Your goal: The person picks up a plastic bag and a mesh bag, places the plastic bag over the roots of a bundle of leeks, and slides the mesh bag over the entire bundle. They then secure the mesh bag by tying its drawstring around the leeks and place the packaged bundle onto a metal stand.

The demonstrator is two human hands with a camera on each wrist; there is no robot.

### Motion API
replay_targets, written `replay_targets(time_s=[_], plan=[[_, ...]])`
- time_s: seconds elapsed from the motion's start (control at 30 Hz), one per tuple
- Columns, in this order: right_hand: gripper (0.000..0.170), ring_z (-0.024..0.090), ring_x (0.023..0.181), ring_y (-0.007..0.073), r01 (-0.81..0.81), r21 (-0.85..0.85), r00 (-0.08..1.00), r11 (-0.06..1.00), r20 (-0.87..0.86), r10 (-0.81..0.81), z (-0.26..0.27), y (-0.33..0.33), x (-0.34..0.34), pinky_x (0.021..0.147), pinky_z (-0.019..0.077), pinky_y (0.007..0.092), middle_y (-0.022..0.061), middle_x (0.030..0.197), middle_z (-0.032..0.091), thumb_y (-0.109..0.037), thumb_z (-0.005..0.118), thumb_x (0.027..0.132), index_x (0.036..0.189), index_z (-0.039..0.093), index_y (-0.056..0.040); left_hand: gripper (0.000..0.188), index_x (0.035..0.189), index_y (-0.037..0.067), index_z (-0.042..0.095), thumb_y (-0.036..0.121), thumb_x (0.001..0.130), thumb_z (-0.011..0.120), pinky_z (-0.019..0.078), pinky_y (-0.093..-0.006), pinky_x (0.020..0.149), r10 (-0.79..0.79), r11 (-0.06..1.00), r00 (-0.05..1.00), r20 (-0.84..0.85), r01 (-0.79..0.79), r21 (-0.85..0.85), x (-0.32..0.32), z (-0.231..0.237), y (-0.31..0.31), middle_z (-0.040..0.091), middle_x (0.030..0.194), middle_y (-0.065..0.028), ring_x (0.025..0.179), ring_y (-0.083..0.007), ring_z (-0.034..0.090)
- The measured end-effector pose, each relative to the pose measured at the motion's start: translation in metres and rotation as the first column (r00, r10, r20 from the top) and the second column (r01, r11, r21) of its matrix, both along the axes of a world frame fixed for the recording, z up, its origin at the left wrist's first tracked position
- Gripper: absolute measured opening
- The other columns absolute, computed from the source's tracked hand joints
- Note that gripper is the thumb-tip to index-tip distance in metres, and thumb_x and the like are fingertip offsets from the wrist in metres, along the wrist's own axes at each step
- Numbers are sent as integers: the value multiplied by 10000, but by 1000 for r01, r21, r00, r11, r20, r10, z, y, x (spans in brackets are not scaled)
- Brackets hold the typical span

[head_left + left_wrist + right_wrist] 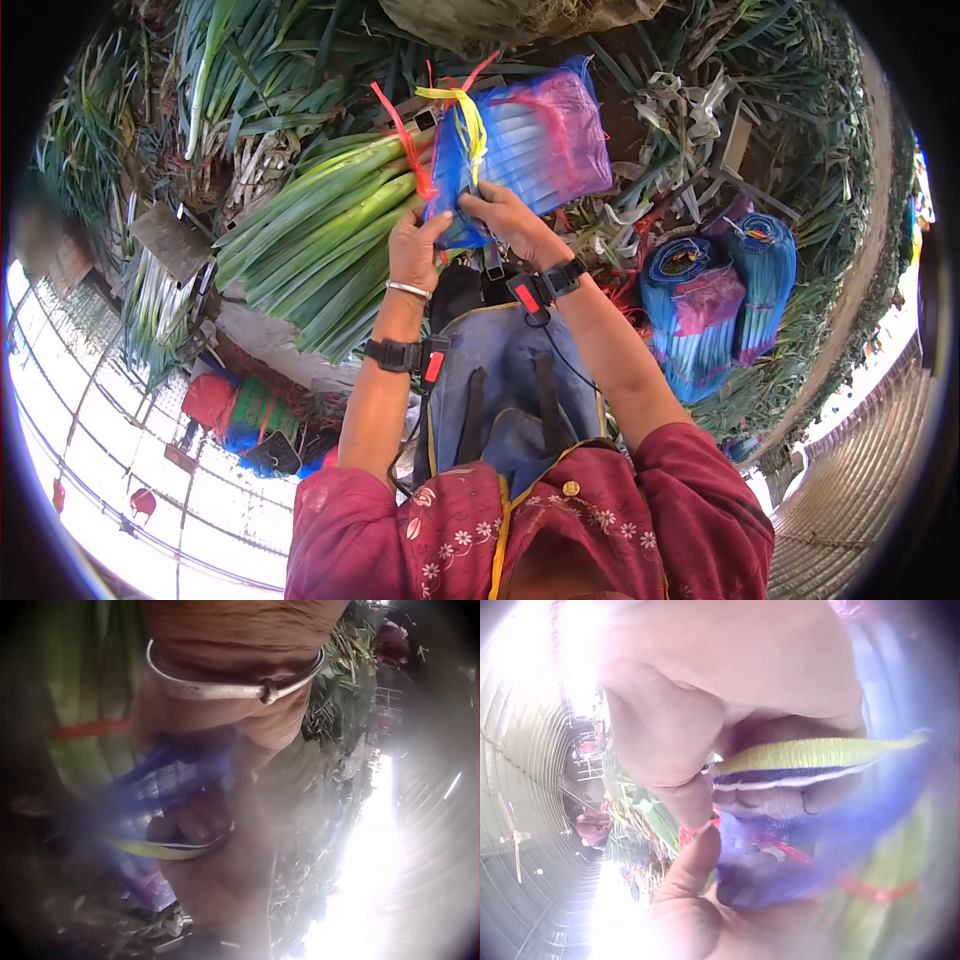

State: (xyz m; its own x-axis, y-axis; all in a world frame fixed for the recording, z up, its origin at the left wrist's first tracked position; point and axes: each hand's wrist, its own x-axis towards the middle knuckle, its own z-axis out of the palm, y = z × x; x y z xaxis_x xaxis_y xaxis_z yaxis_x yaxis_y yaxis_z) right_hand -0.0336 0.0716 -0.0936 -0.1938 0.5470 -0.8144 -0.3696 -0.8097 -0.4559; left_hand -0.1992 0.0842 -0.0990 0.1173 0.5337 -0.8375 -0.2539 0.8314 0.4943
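Observation:
A bundle of large green onions [320, 225] lies in front of the person, leaves to the left. Its white stalks sit inside a blue and pink mesh bag [525, 140]. Red ties [408, 150] cross the bundle near the bag's mouth. The left hand [412, 250] pinches the blue mesh at the near edge of the mouth. Close beside it, the right hand [512, 222] grips a yellow ribbon [470, 125] that loops over the bag. In the right wrist view the ribbon [795, 756] runs taut from the curled fingers, with blue mesh beneath.
Bagged bundles [695, 310] stand upright at the right. Loose green onions [300, 60] are heaped at the back left, with more [160, 310] at the left. Husks and leaf scraps [690, 110] litter the ground. A wire fence [110, 400] runs along the lower left.

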Motion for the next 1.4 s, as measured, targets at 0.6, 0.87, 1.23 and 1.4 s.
replay_targets(time_s=[0.6, 0.87, 1.23, 1.4], plan=[[248, 547, 657, 117, -110, 265, 977, 958, 204, 56, 20, 26, -4, 598, 448, 261, 25, 761, 590, -236, 650, 841, 964, 599, -27, 104, 903, 107, 579, 154, 845, 651, 484, -270, 638, 85, 992, 983, 161, -69, -103, -35, -11, 1, 629, 823, -1, 691, -115, 590], [364, 534, 845, 90, -294, 83, 948, 952, 154, 279, 6, 11, -46, 748, 450, 268, 13, 916, 597, -299, 600, 899, 1047, 576, 33, 216, 919, 55, 632, 257, 921, 555, 500, -305, 693, 59, 994, 987, 152, -45, -96, -31, -9, 0, 661, 832, -62, 746, -169, 631], [201, 544, 707, 139, 41, 106, 993, 994, 107, -52, -38, 2, -85, 665, 460, 279, 36, 826, 570, 8, 461, 836, 1016, 548, -19, 540, 1261, 165, 549, 350, 769, 671, 292, -482, 988, 100, 332, -35, -994, 943, 1, -93, 79, 32, 443, 1372, -83, 1282, -297, 370], [245, 570, 659, 180, 252, 23, 967, 967, 39, -253, -47, 7, -93, 607, 474, 310, 49, 795, 580, 48, 436, 810, 1015, 545, -30, 698, 1425, 310, 354, 549, 809, 579, 200, -517, 997, 42, 265, -259, -965, 934, -239, -130, 53, 31, 246, 1517, -57, 1382, -272, 222]])
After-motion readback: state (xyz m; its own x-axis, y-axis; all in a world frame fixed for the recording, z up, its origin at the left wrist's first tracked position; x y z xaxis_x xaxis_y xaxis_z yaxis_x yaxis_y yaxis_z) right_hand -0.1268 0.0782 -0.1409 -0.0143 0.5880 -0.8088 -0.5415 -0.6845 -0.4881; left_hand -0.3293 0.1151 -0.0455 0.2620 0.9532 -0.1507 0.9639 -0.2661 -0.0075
